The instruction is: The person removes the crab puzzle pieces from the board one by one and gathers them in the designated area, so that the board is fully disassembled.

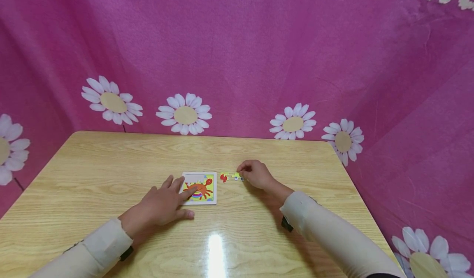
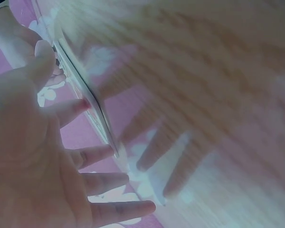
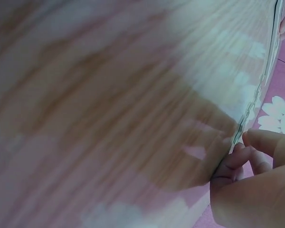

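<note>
A white-framed jigsaw puzzle [image 1: 209, 198] with an orange crab lies flat on the table; a grey patch of bare backing shows at its upper left. My left hand [image 1: 161, 204] spreads its fingers over the frame's left side, the index finger resting on the crab picture. To the right of the frame lie a few loose puzzle pieces [image 1: 224, 178], yellow-green with red. My right hand [image 1: 257, 175] has its thumb and curled fingers at the right end of these, pinching a puzzle piece [image 3: 237, 136] by its edge. The fingers partly hide that piece.
The wooden table [image 1: 148, 154] has a glossy top with a bright reflection near its front. Behind and beside it hangs a magenta curtain [image 1: 237, 55] printed with white daisies.
</note>
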A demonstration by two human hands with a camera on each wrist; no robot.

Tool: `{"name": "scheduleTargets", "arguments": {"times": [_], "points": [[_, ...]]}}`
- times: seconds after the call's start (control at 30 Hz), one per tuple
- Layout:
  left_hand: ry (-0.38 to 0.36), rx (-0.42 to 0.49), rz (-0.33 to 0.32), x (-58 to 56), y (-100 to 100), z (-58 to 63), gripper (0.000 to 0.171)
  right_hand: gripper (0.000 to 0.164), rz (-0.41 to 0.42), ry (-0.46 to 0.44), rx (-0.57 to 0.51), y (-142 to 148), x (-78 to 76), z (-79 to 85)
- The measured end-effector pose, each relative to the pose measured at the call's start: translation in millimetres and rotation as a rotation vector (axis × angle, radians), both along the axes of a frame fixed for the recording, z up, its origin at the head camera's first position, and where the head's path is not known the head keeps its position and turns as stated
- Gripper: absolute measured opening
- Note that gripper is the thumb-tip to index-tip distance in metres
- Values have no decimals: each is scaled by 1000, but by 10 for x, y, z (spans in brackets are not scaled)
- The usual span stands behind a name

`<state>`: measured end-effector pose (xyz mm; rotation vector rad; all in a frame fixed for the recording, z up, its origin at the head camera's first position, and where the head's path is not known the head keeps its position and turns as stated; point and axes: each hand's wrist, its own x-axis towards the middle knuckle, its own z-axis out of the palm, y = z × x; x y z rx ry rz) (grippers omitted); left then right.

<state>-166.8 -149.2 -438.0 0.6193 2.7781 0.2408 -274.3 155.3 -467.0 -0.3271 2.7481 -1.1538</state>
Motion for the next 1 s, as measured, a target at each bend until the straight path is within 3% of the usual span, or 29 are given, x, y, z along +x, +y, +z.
{"name": "scheduleTargets", "arguments": {"times": [0.27,0.43,0.7,1.0], "points": [[15,-11,-12,-29,1,-12,81,8,7,-45,-32,-7,3,67],[19,-7,-20,-49,27,-26,79,7,31,4,-1,-24,-14,72],[-49,62,-65,-38,104,-9,85,7,85,35,-13,-141,-21,87],[-76,43,-66,-32,134,-47,89,10,141,19,-27,-358,-4,97]]}}
